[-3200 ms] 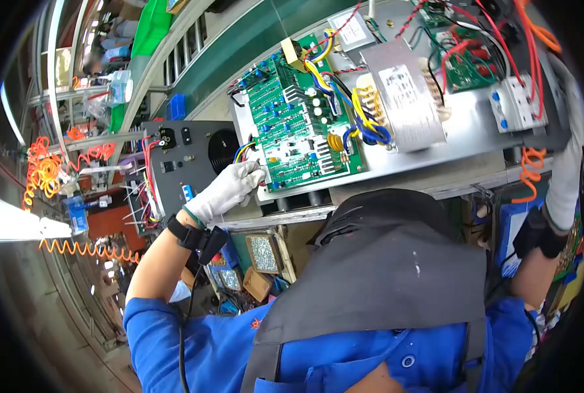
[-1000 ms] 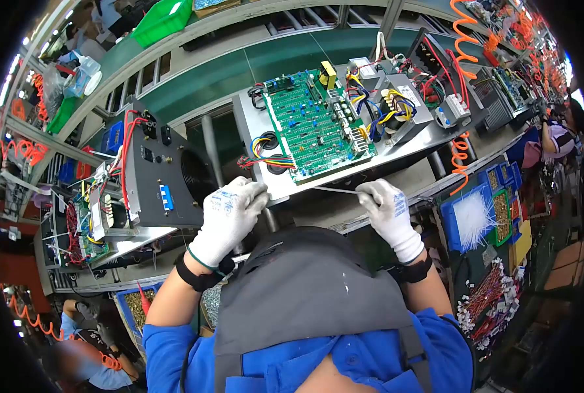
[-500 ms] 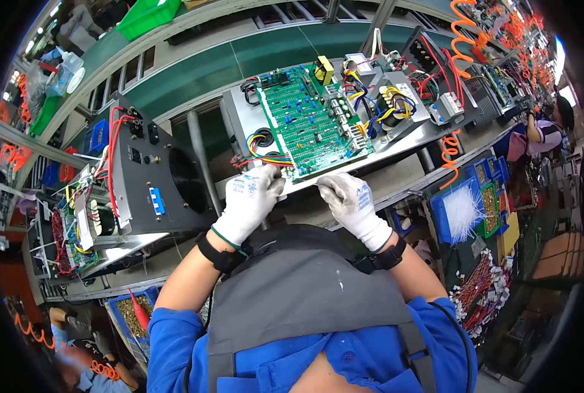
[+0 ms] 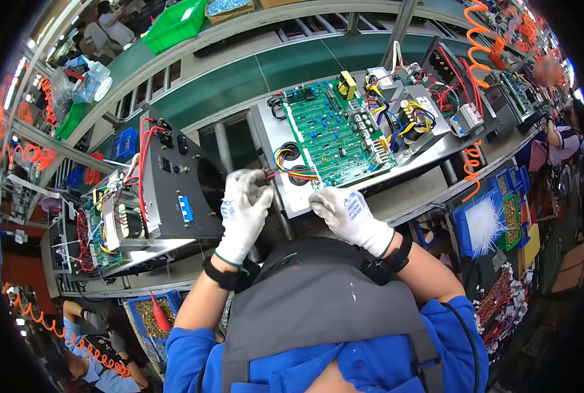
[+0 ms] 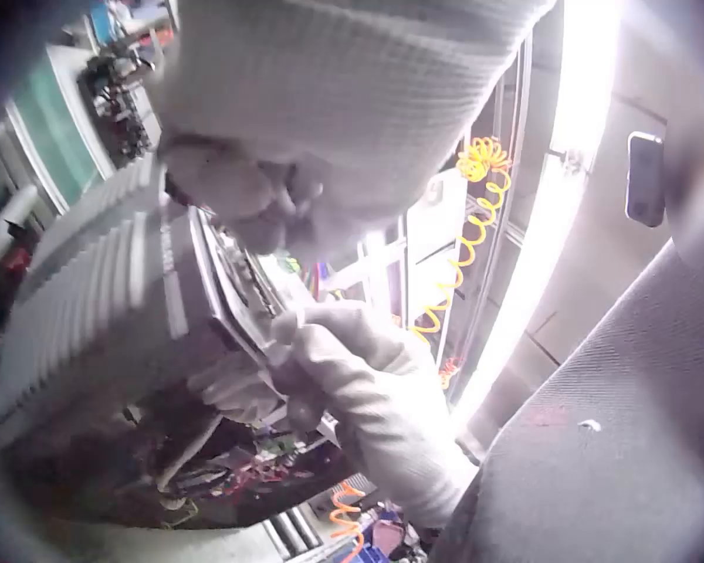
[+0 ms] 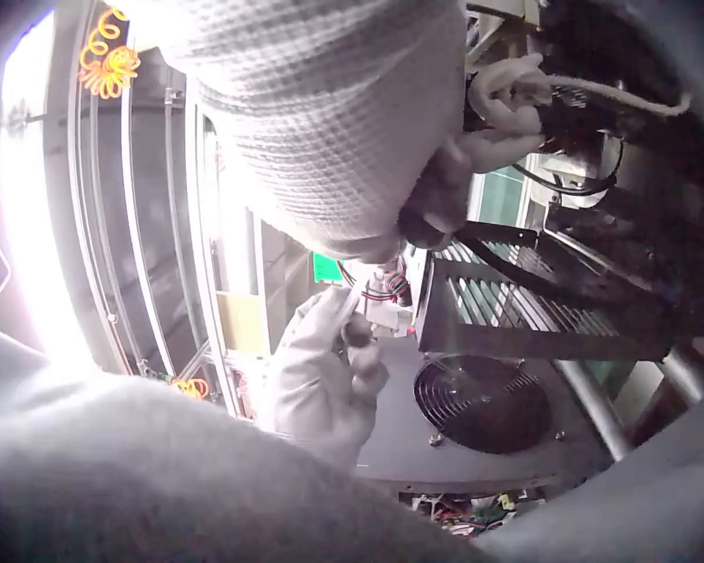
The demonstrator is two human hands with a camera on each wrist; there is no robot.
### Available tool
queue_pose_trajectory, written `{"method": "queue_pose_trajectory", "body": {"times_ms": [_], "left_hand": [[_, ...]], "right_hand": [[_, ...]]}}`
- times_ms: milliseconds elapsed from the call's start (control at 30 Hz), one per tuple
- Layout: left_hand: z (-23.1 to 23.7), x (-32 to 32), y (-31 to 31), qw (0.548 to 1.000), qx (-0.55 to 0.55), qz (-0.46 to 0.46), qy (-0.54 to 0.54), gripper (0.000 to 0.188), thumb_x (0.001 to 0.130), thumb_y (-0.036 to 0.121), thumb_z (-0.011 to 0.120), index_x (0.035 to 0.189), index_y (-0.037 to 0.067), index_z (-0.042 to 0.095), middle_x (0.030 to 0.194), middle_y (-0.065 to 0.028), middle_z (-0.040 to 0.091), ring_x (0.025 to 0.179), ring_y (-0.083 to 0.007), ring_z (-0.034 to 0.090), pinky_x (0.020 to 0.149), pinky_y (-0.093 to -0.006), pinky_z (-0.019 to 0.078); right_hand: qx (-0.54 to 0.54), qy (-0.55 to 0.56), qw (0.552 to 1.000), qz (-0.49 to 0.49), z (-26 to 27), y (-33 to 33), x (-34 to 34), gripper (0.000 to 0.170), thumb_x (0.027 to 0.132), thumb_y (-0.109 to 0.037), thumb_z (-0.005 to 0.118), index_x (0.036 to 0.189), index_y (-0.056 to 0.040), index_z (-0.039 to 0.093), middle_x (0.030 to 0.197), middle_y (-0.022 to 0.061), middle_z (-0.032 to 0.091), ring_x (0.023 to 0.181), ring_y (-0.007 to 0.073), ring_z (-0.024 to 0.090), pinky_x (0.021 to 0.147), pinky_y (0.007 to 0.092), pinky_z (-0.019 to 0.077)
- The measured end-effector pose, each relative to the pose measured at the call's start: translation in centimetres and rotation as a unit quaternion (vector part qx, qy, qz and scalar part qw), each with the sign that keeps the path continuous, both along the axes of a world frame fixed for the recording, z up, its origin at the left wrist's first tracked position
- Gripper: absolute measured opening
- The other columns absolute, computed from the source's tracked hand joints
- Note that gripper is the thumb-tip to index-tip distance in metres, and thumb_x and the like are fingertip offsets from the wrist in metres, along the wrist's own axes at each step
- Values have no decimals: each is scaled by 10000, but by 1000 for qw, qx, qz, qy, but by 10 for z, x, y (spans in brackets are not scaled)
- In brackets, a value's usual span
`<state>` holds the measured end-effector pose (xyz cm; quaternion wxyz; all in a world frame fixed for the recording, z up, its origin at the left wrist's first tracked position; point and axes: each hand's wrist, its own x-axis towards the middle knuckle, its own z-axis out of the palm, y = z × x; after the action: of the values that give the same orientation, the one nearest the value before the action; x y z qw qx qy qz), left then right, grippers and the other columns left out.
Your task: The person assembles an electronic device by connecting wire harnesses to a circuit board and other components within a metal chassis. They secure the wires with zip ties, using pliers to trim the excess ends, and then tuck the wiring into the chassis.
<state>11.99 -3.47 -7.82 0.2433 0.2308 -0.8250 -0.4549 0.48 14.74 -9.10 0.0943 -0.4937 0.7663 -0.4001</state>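
Multicoloured thin wires (image 4: 296, 172) run off the green rectangular circuit board (image 4: 338, 137) at about half past seven from its centre, above a silver metal base plate (image 4: 298, 202). At eight o'clock, the white-gloved left hand (image 4: 244, 206) has its fingers curled inward, their tips right by the wires' far end; whether it pinches them cannot be told. At six o'clock, by the plate's near edge, the white-gloved right hand (image 4: 347, 213) also has its fingers bent and drawn together, and what they hold, if anything, is hidden. Toward three o'clock sits a silver-grey block-shaped transformer (image 4: 434, 118). Near nine o'clock stands a dark grey metal housing (image 4: 164, 196); at four, well apart, a blue plastic tray (image 4: 461, 229) holds thin white strips (image 4: 483, 223).
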Motion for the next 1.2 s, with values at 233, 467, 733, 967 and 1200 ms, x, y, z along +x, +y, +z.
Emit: {"method": "queue_pose_trajectory", "body": {"times_ms": [233, 467, 733, 967, 1200], "left_hand": [[-23, -24, -25, 989, 111, -37, -85, 393, 785, 156, 702, 1126, -14, 606, 848, -56, 629, 696, -95, 576, 663, -245, 490], [-5, -9, -36, 900, 383, -190, -87, 396, 880, 400, 660, 1024, 33, 629, 864, -10, 667, 665, -28, 605, 567, -154, 457], [-12, -18, -50, 884, 375, -250, -125, 453, 883, 448, 637, 980, 6, 622, 833, -30, 663, 653, -62, 611, 565, -177, 449], [-16, -20, -52, 882, 382, -253, -111, 434, 887, 430, 637, 980, 5, 623, 819, -27, 662, 634, -59, 605, 555, -174, 443], [-7, -29, -35, 893, 357, -231, -147, 248, 889, 242, 658, 997, 19, 662, 758, 23, 632, 607, -23, 526, 538, -184, 403]], "right_hand": [[15, -27, 999, -29, 1, 0, 4, 105, 874, -191, 612, 871, -88, 592, 768, 114, 627, 733, 309, 629, 625, 394, 485], [91, 40, 991, -85, 17, -10, 18, 148, 892, -224, 562, 847, -93, 614, 791, 106, 646, 766, 311, 637, 656, 415, 498], [131, 68, 979, -139, 16, -24, 27, 166, 899, -258, 560, 838, -106, 583, 767, 111, 620, 721, 320, 626, 627, 425, 481], [155, 74, 976, -134, 19, -26, 27, 158, 904, -248, 551, 855, -99, 572, 769, 108, 628, 728, 318, 630, 634, 421, 487], [165, 82, 974, -133, 21, -39, 29, 117, 892, -209, 560, 852, -98, 568, 748, 109, 627, 706, 316, 630, 620, 426, 483]]}}
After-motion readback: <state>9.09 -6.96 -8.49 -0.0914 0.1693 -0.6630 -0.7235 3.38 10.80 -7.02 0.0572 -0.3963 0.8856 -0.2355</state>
